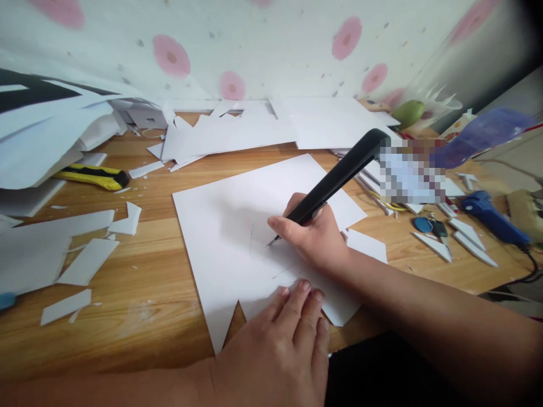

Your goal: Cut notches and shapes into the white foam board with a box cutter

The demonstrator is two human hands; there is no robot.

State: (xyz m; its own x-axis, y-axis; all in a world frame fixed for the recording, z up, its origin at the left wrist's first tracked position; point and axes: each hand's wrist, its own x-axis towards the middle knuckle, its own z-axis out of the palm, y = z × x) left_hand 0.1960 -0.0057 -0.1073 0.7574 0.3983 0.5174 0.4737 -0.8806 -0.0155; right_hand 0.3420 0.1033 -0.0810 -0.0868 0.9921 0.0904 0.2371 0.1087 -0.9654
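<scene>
A large white foam board sheet [220, 226] lies on the wooden table, with a notch in its near edge and a few thin dark lines on its surface. My right hand [314, 234] is closed around a black utility knife [335, 175], held at a slant. The knife's thin tip meets the sheet near those lines. Fingers stretched out side by side, my left hand [282, 333] presses flat on the near part of the sheet, just below the right hand.
At left lie a yellow-and-black utility knife [93, 175] and white offcuts [89, 261]. More white sheets [237, 133] lean at the back by the flowered wall covering. On the right are a blue glue gun [494, 217], keys with a blue tag [422, 225] and a purple bag [483, 135].
</scene>
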